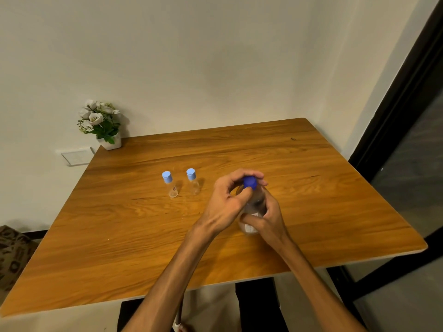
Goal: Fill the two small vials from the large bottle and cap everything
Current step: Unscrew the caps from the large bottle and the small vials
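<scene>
A large clear bottle with a dark blue cap stands on the wooden table, right of centre. My right hand wraps around its body from the right. My left hand comes over from the left, fingers pinched around the blue cap. Left of the bottle stand two small clear vials, upright and apart from my hands. The left vial and the right vial each carry a light blue cap. Most of the bottle's body is hidden by my hands.
A small white pot of artificial white flowers sits at the table's back left corner against the wall. A wall socket plate is below it. A dark door frame runs along the right side.
</scene>
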